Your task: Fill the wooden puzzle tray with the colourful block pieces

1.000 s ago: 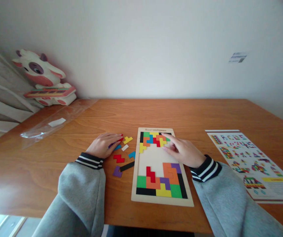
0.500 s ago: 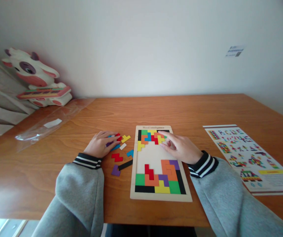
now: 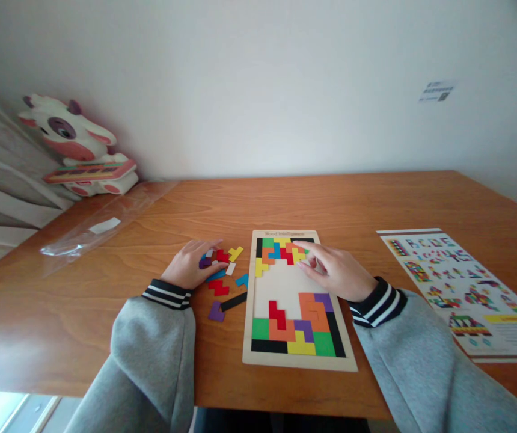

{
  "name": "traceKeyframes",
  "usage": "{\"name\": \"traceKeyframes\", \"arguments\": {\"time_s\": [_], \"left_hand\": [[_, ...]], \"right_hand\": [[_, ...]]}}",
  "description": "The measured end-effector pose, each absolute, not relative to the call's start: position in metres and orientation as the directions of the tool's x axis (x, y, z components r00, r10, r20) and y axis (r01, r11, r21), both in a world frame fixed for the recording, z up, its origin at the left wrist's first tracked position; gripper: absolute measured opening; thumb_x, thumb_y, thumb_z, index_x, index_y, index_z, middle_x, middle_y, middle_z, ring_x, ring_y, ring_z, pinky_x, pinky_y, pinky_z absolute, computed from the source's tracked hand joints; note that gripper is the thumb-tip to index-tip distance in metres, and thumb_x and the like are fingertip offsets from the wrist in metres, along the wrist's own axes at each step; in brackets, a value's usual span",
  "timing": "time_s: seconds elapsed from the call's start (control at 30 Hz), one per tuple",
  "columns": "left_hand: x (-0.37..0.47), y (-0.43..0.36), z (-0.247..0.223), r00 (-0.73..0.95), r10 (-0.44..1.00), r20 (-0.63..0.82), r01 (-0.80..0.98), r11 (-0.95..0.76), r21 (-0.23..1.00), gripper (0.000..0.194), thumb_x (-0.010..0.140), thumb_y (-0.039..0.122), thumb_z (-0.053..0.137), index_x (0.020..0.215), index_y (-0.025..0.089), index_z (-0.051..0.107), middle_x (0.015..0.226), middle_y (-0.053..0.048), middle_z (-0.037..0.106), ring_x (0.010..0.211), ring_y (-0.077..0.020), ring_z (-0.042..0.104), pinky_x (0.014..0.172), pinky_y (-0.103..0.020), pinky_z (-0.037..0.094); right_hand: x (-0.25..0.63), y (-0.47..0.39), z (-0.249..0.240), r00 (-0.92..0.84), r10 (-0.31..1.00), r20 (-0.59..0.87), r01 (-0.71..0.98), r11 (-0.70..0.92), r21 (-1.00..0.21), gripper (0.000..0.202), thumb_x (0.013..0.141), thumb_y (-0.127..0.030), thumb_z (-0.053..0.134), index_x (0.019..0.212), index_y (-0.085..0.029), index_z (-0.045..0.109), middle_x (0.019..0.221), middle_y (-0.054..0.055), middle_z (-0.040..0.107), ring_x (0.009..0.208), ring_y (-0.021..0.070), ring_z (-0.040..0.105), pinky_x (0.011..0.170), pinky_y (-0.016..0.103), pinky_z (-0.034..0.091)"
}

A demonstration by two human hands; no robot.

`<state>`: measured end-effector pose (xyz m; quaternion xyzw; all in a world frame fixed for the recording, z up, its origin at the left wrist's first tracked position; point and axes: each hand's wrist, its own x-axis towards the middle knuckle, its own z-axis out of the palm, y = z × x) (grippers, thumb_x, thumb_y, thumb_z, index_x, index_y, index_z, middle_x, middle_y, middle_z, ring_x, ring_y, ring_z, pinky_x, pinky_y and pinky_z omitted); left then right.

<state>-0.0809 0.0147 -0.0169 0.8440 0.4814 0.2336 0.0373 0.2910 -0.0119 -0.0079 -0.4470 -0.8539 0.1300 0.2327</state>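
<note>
Left hand [image 3: 189, 264] has spread, clear of board edge [image 3: 248, 325].

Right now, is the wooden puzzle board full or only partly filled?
The board is only partly filled: coloured pieces lie at its far and near ends, with its pale base showing between. Loose pieces lie beside it.
</note>
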Motion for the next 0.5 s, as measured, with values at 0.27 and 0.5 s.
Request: {"name": "traceKeyframes", "arguments": {"time_s": [0.27, 0.5], "left_hand": [[-0.045, -0.006, -0.003, 0.424, 0.715, 0.556, 0.669, -0.661, 0.340, 0.039, 0.085, 0.046, 0.073, 0.115, 0.022, 0.069, 0.110, -0.008, 0.074, 0.096, -0.0214, 0.072, 0.090, -0.034, 0.060], [0.007, -0.032, 0.003, 0.612, 0.478, 0.631, 0.323, -0.878, 0.352, 0.041, 0.086, 0.028, 0.075, 0.124, 0.022, 0.061, 0.118, -0.009, 0.072, 0.107, -0.0188, 0.071, 0.092, -0.030, 0.061]], "right_hand": [[0.279, -0.017, -0.002, -0.434, 0.845, 0.313, 0.578, 0.528, -0.623, 0.038, 0.096, -0.039, 0.054, 0.131, -0.024, 0.058, 0.084, 0.001, 0.068, 0.059, 0.0120, 0.056, 0.061, 0.027, 0.050], [0.247, -0.040, 0.010, -0.518, 0.850, 0.091, 0.241, 0.247, -0.939, 0.038, 0.092, -0.040, 0.063, 0.124, -0.020, 0.060, 0.102, 0.005, 0.073, 0.081, 0.0142, 0.069, 0.073, 0.028, 0.058]]}}
